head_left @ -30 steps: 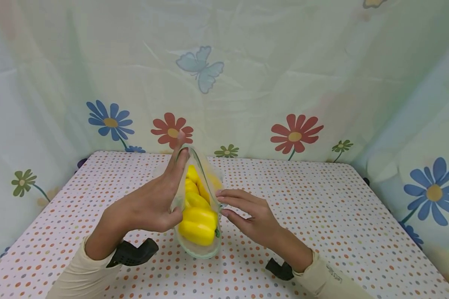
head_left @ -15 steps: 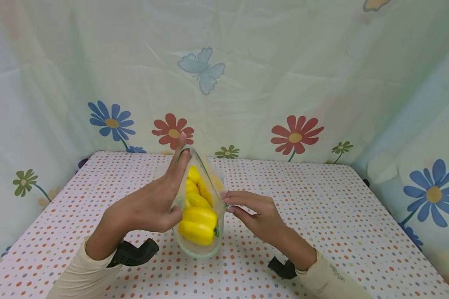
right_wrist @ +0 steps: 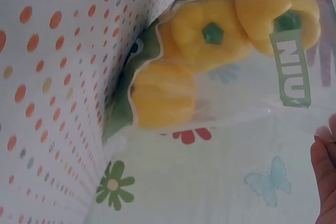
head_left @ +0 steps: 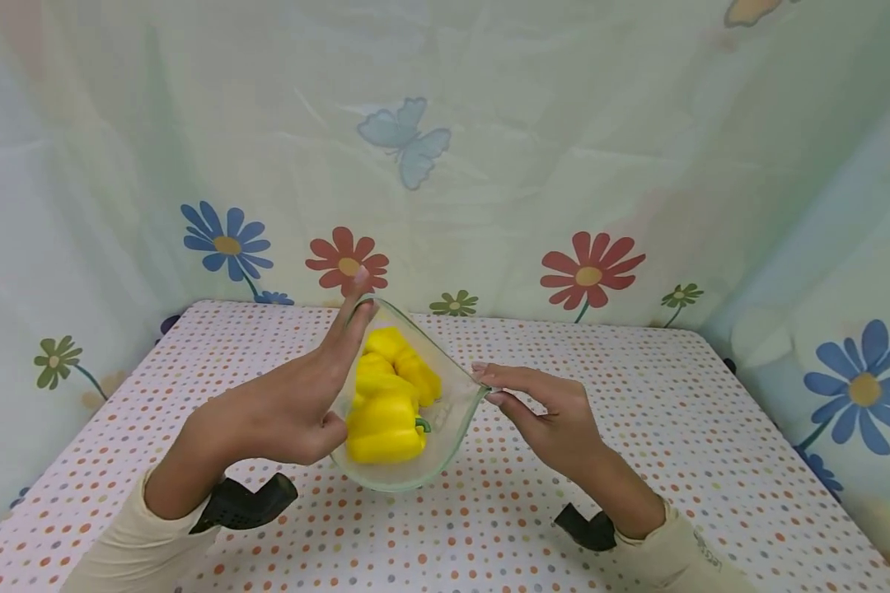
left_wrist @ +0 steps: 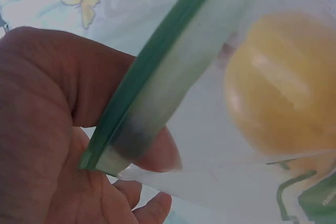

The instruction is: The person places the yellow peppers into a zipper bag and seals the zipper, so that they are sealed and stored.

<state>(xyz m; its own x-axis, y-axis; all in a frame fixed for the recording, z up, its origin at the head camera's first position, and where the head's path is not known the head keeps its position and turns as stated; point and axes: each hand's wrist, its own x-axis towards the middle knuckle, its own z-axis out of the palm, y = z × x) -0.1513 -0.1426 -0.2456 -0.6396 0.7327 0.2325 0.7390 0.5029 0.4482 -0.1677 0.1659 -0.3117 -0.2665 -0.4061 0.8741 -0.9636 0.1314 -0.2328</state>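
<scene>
A clear zip bag (head_left: 448, 412) with a green-edged mouth leans on the table in the head view, its mouth spread wide. Inside lie several yellow bell peppers (head_left: 387, 424), one showing a green stem. My left hand (head_left: 289, 412) holds the bag's left side; in the left wrist view the thumb (left_wrist: 160, 153) is hooked over the green zip strip (left_wrist: 152, 61) into the bag, with other fingers outside. My right hand (head_left: 552, 412) pinches the right corner of the mouth between thumb and fingers. In the right wrist view only its fingertips (right_wrist: 325, 156) show, beside the bag's printed side.
Beneath everything is a table (head_left: 638, 461) with a dotted white cover. A flowered curtain (head_left: 489, 165) hangs behind it and along both sides. Black camera mounts (head_left: 248, 502) sit on both wrists.
My right hand has moved right and slightly up, drawing the bag's right corner outward. The mouth has widened from narrow to broad, and the peppers have shifted a little. My left hand stays nearly still.
</scene>
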